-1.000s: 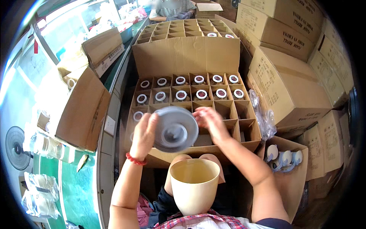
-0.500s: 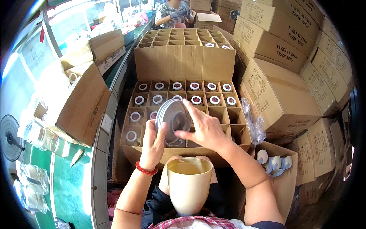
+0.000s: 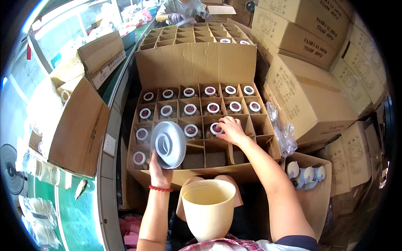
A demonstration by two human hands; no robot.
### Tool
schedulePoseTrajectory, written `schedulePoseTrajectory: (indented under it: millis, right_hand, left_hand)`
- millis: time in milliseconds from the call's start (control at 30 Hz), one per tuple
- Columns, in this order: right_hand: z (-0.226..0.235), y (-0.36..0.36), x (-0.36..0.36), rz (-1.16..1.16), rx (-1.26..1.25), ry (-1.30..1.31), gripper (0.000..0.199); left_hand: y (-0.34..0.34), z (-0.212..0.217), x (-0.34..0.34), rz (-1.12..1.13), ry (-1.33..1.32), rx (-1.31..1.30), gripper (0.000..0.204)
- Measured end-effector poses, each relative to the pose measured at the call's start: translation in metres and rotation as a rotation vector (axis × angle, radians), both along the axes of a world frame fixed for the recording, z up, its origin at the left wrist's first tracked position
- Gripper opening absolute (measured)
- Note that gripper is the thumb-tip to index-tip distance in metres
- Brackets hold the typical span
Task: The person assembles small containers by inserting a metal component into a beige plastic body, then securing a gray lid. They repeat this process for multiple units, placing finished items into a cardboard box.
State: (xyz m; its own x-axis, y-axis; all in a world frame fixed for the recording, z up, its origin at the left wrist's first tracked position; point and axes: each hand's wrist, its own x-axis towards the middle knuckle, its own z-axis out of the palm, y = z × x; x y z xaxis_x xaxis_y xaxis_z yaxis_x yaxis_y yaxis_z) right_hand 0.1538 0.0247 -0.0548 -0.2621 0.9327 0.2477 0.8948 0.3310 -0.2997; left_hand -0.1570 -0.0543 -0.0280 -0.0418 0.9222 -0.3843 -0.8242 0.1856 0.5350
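Observation:
My left hand [image 3: 160,175] holds up a round, ringed piece of pale translucent plastic [image 3: 179,142] with a hole in its middle. My right hand [image 3: 233,131] reaches into a divided carton [image 3: 197,170], its fingers curled at the white rim of a glass flask refill [image 3: 215,128] in the third row. Whether they grip it fully is hard to see. Similar white-rimmed refills, dark at the mouth, stand upright in many compartments. Between my knees stands a cream-coloured, open-topped flask body [image 3: 209,211].
A person [image 3: 181,11] with gloved hands is at a second divided carton [image 3: 197,34] beyond. Stacked cartons [image 3: 310,96] rise on the right, above an open box holding white-and-blue parts [image 3: 307,175]. Left, a green bench [image 3: 79,217] carries an open carton [image 3: 77,129] and bagged parts.
My right hand has left the plastic piece and gone forward to a refill in the carton. My left hand keeps the piece, now farther left. The person's gloved hands have come down toward their carton.

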Motion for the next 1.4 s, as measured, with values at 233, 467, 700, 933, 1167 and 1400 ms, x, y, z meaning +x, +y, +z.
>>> schedulePoseTrajectory:
  millis: [233, 467, 700, 933, 1167, 1400]
  right_hand:
    - [-0.02, 0.02, -0.015, -0.01, -0.153, -0.066, 0.018]
    - [-0.011, 0.018, -0.007, -0.056, -0.154, -0.1, 0.022]
    - [0.148, -0.061, -0.04, 0.233, 0.418, -0.193, 0.021]
    - [0.151, -0.146, -0.077, 0.513, 0.65, -0.359, 0.013]
    - [0.158, -0.141, -0.05, 0.493, -0.007, 0.714, 0.068]
    - [0.112, -0.088, -0.044, 0.094, -0.896, 1.197, 0.08]
  left_hand:
    - [-0.001, -0.051, 0.012, -0.347, -0.383, 0.158, 0.034]
    - [0.008, -0.022, 0.049, -0.453, -0.233, 0.053, 0.057]
    - [0.015, -0.001, 0.053, -0.533, -0.183, 0.058, 0.069]
    - [0.013, 0.025, 0.06, -0.473, -0.257, 0.27, 0.079]
    - [-0.02, 0.048, 0.043, -0.612, -0.608, 0.18, 0.084]
    - [-0.023, 0.035, 0.047, -0.534, -0.128, 0.153, 0.069]
